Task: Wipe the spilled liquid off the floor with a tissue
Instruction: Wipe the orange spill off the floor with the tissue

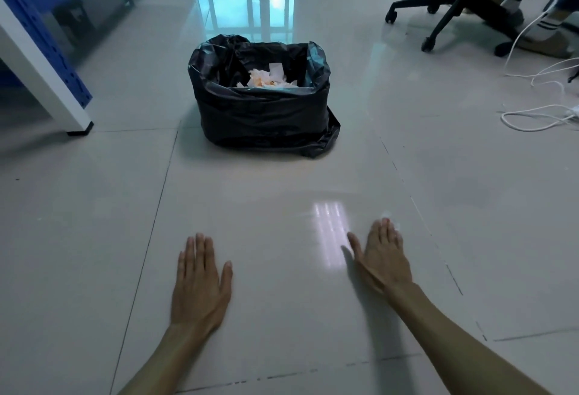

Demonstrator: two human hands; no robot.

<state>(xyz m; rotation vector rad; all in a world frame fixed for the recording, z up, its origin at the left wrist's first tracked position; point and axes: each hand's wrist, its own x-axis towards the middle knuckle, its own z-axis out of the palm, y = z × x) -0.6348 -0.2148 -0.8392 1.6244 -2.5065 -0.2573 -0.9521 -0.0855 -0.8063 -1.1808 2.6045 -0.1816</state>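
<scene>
At nine o'clock from the centre of the view the floor [94, 238] is pale glossy tile, dry as far as can be told. The left hand [200, 285] lies palm down on it at about seven o'clock, fingers straight and close together, thumb out to the side, holding nothing.

At twelve o'clock, well apart from both hands, stands a bin [260, 96] lined with a black bag, with crumpled, orange-stained tissues [269, 79] inside.

Between the hands, toward five o'clock, a faintly duller patch around a bright window reflection may be a thin film of liquid [313, 216]; no distinct puddle shows, so most of the spill looks already taken up.

The right hand [382, 256] is at five o'clock, flat and angled toward one o'clock, fingers extended. At its fingertips shows a small whitish scrap, probably a tissue [386, 214]; whether the grip presses it down or merely touches it cannot be told, as that spot is blurred.

A tissue like this is very light, soft and limp, and weak once wet: it likely tears or pills if dragged hard over tile. Best to bunch it and press with flat fingers across its middle, then lift it by pinching the gathered wad, not a single corner.
</scene>
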